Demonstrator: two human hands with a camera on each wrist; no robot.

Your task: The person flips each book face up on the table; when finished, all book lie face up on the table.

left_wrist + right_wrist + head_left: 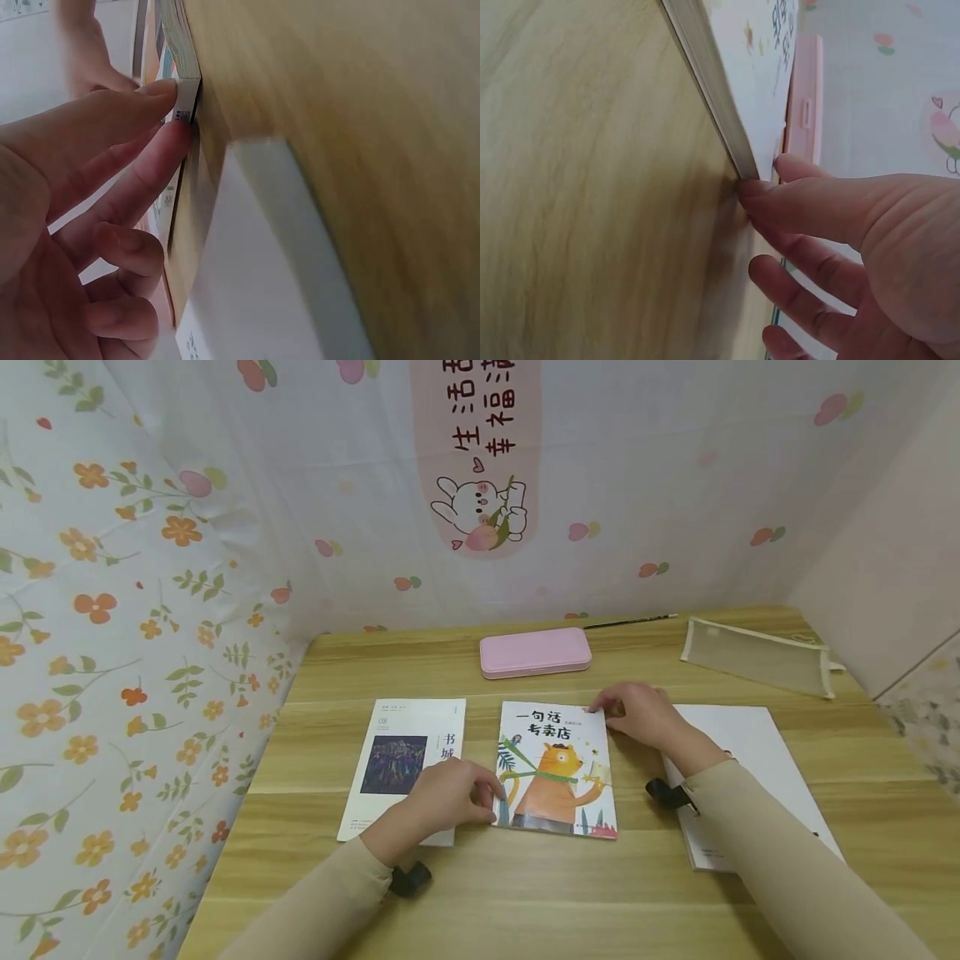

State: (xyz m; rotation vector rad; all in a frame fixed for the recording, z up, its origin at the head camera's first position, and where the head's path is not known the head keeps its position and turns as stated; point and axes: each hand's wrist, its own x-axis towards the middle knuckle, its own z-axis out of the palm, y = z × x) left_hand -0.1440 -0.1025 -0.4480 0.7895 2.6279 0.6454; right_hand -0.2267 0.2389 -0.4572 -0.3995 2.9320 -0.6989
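Long beige sleeves (802,860), black wrist straps (410,879) (one each)

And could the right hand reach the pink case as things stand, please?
Likely yes, once the right hand releases the middle book; only bare tabletop separates that hand from the pink case.

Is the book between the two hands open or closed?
Closed. The book shows its front side up, and the right wrist view shows its page edges packed together.
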